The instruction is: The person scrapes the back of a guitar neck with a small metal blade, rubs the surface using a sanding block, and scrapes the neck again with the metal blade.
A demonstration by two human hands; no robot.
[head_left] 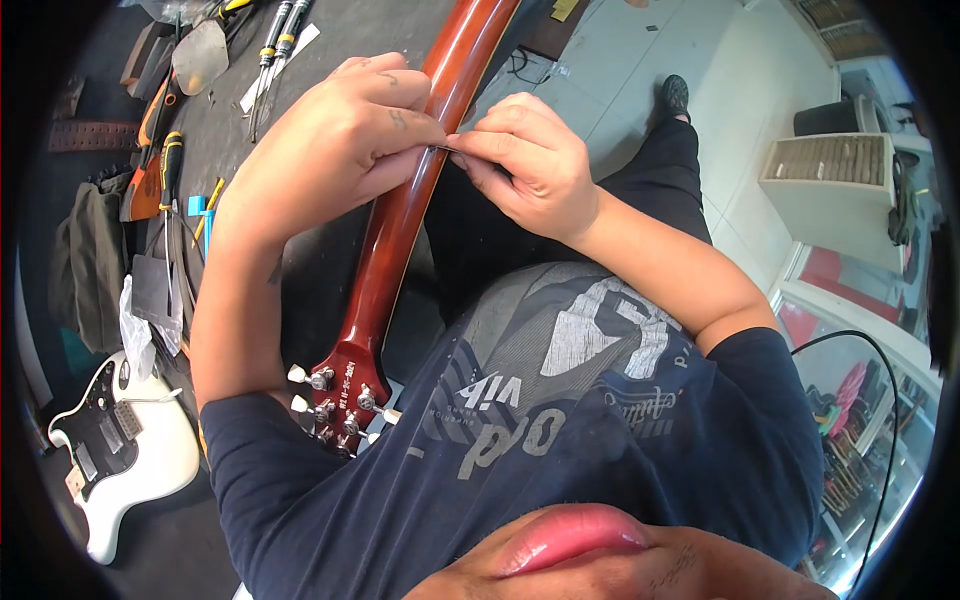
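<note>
A glossy red-brown guitar neck [380, 245] runs diagonally past my lap, its back facing up. Its headstock [348, 385], with several tuning pegs, lies against my shirt. My left hand [365, 125] arches over the neck, its fingers closed and their tips at the neck's right edge. From the other side, my right hand [530, 160] meets it in a pinch. Between the two sets of fingertips shows a thin, shiny sliver [442, 149], too small to name. The guitar's body is out of view.
On the dark work surface at left lie screwdrivers [172, 165], a metal scraper-like blade [202, 58] and a dark cloth [92, 260]. A white electric guitar body [150, 445] rests at lower left. A white cabinet [830, 190] stands on the tiled floor [640, 60] at right.
</note>
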